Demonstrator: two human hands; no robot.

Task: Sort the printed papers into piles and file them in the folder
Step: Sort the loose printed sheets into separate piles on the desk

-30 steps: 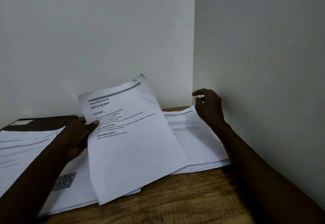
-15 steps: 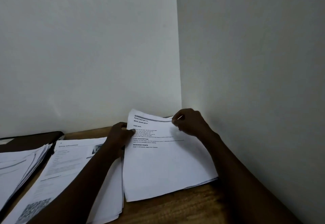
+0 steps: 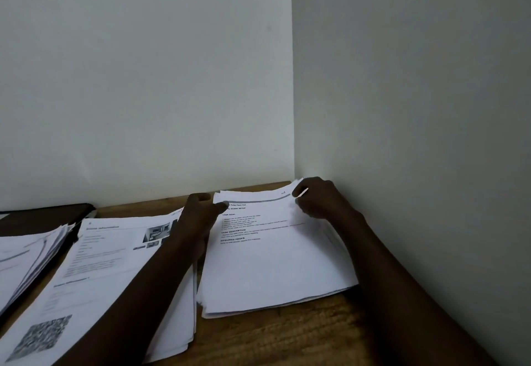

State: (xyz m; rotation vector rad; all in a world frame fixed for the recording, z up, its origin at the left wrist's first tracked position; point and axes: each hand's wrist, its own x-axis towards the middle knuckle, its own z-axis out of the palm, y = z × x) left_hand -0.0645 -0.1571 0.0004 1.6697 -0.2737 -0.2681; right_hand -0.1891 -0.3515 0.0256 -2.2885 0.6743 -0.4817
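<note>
Sorting step, by the look of it. Left hand (image 3: 198,216) pinches the top sheet (image 3: 273,268) at its upper left edge and right hand (image 3: 319,197) pinches its far right corner. The sheet lies on the right-hand pile (image 3: 258,312), in the wall corner. Next, probably: release it and square the edges. Folder (image 3: 57,210) sits far left.

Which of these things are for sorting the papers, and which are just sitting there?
For the job:
right pile, held at its top corners by the left hand and right hand
middle pile
left pile
folder

Just there:
table
walls
</note>
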